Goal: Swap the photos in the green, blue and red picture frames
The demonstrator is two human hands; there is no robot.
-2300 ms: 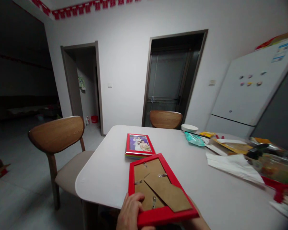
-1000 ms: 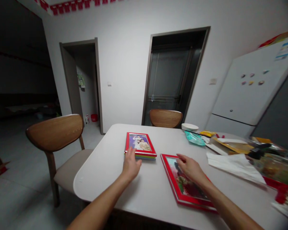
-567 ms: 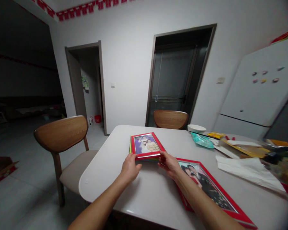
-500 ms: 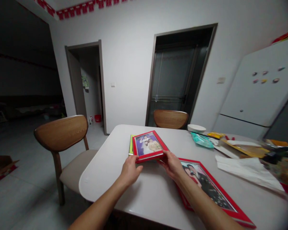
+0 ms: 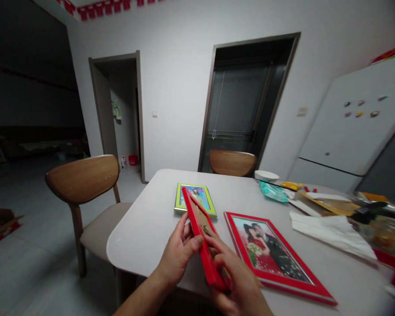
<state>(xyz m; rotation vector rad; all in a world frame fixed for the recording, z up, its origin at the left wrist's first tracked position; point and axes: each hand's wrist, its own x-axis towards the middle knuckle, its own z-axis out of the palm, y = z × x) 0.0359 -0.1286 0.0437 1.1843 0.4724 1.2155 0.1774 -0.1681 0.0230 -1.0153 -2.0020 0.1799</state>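
Both hands hold a small red photo frame (image 5: 200,235) tilted on edge above the near side of the white table (image 5: 145,228), its brown back partly facing right. My left hand (image 5: 179,250) grips its left side with curled fingers. My right hand (image 5: 237,281) holds its lower end. A green-framed photo (image 5: 194,197) lies flat just beyond. A large red-framed photo (image 5: 270,254) lies face up to the right.
A wooden chair (image 5: 84,180) stands at the table's left and another (image 5: 232,161) at the far end. A white bowl (image 5: 266,175), a teal packet (image 5: 272,192), papers (image 5: 329,228) and clutter fill the right side. A white fridge (image 5: 349,131) stands behind.
Both hands lifted the small red frame off the stack, uncovering the green frame, and tipped it on edge toward me. Earlier the large red frame was laid face up at right.
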